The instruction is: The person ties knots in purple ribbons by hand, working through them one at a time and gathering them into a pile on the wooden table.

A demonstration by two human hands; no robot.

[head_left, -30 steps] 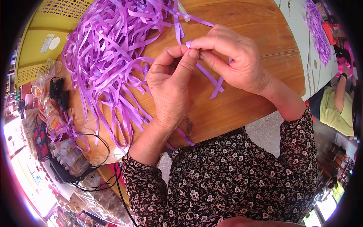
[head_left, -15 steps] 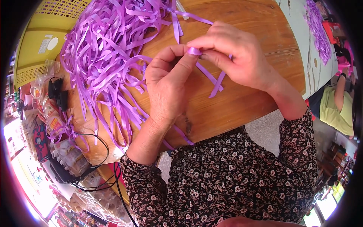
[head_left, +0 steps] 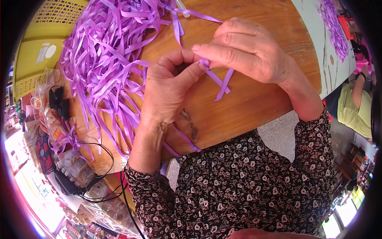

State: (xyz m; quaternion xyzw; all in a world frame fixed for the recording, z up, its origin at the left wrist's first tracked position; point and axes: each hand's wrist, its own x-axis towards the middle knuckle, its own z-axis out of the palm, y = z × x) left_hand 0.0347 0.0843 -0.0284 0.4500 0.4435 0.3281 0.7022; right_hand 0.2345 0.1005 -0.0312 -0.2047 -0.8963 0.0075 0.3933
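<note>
A purple satin ribbon (head_left: 204,63) is wrapped into a small loop between my two hands, above the wooden table. My left hand (head_left: 169,81) pinches the loop between thumb and forefinger. Over its far side arches my right hand (head_left: 248,49), fingers bent together; its thumb is hidden, but it is closed at the same ribbon. Two cut ribbon tails (head_left: 223,85) hang below the right hand and cross each other. From behind that hand another length runs up-left to a large heap of purple ribbons (head_left: 107,51), which lies left of my hands.
A yellow perforated basket (head_left: 34,51) stands at the far left of the wooden table (head_left: 274,24). Plastic bags, a dark pouch and black cables (head_left: 113,159) crowd the left edge. On a white table (head_left: 318,40) to the right lie more ribbons, near a person in a light green top (head_left: 354,111).
My right fingers have straightened and spread over the loop, and its thumb has slipped from sight. My left hand has shifted slightly left, still pinching the ribbon. The view has moved a little.
</note>
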